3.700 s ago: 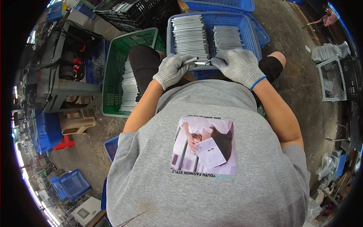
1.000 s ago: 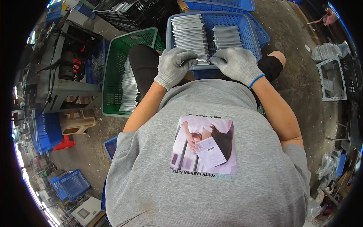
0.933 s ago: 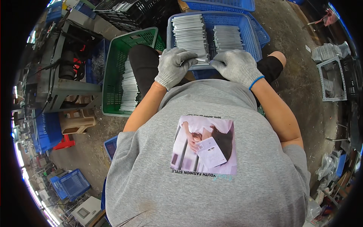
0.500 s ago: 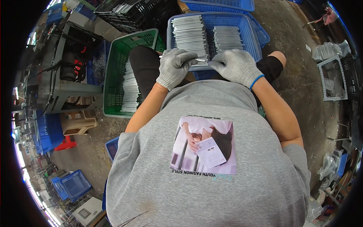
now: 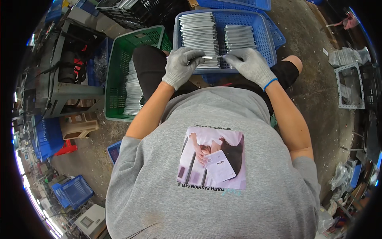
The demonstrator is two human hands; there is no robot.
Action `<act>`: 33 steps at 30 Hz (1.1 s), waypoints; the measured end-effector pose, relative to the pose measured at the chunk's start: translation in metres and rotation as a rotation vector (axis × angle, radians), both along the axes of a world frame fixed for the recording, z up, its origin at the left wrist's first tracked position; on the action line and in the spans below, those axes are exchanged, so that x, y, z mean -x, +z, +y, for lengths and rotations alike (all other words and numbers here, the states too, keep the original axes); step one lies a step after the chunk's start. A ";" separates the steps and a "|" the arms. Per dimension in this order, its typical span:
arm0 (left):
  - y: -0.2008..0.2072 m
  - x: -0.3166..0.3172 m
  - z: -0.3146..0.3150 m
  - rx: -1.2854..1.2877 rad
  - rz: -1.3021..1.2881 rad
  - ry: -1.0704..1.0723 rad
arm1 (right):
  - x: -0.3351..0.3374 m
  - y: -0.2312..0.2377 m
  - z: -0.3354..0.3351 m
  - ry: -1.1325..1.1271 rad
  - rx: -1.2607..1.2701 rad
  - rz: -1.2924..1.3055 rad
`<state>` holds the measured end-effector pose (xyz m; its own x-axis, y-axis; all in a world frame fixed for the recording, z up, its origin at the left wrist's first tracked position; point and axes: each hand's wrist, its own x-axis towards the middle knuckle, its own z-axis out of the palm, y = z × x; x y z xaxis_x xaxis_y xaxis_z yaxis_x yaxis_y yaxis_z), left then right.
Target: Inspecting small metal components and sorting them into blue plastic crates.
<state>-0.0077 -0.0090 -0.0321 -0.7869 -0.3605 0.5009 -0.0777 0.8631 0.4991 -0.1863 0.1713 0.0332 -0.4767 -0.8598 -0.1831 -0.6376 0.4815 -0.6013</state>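
My left hand (image 5: 182, 65), in a grey knitted glove, is closed on a thin silvery metal rod (image 5: 208, 57), whose end sticks out to the right past the fingertips. Just right of that end, my gloved right hand (image 5: 250, 65) has thumb and fingers pinched together; whether anything small sits in them I cannot make out. Both hands are above the near edge of a blue plastic crate (image 5: 269, 47). Inside it lie two stacks of similar rods, a wide left stack (image 5: 197, 34) and a shorter right stack (image 5: 239, 38).
Beside my left leg stands a green crate (image 5: 109, 79) holding more rods (image 5: 133, 91). A black crate (image 5: 131, 14) is beyond it. Machinery on a metal frame (image 5: 71, 89) and a tan stool (image 5: 79, 125) are at left. A white perforated frame (image 5: 351, 85) stands at right.
My right hand has drawn slightly right and up, away from the rod's end, so a gap shows between them. My left hand still holds the rod, now tilted slightly differently.
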 end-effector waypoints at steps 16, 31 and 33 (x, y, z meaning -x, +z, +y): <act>-0.066 0.050 -0.049 0.118 -0.810 -0.090 | 0.032 -0.113 0.010 -0.183 -0.040 -0.118; -0.107 0.065 -0.063 0.375 -0.754 -0.123 | 0.043 -0.122 -0.009 -0.335 -0.086 -0.217; -0.114 0.071 -0.070 0.360 -0.765 -0.089 | 0.041 -0.118 -0.009 -0.325 -0.090 -0.162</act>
